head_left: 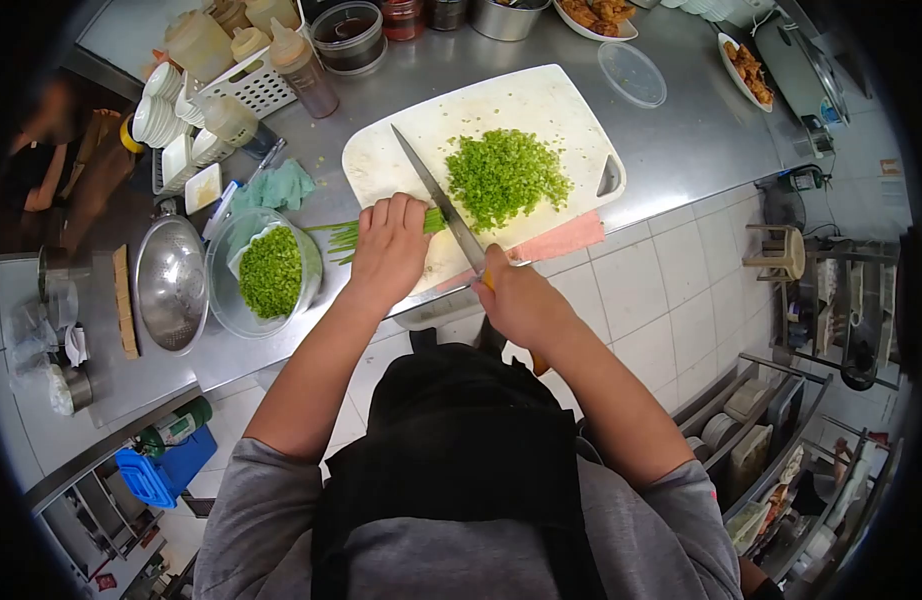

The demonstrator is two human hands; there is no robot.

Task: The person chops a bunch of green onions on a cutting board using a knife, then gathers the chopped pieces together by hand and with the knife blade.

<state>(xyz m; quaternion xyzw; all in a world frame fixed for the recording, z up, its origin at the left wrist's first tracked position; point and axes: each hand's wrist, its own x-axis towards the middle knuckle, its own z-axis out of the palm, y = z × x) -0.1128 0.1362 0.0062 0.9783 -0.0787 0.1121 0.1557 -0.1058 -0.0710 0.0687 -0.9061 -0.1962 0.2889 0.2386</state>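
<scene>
My left hand (392, 245) presses a bunch of green onions (343, 238) down on the left part of a white cutting board (386, 155). The stalks stick out to its left, and their cut ends show on its right. In my right hand (521, 305) is the yellow handle of a long kitchen knife (431, 185). Its blade slants away to the upper left, close beside the cut ends. A heap of chopped green onions (506, 178) lies on the board right of the blade. More chopped pieces fill a clear plastic bowl (217, 262) left of the board.
A steel colander (171, 282) stands left of the bowl. Behind it are a green cloth (278, 187), a white basket (266, 90) with squeeze bottles, and stacked white dishes. A clear lid (632, 74) and plates of fried food (749, 75) lie right. A pink cloth (561, 238) sits under the board's edge.
</scene>
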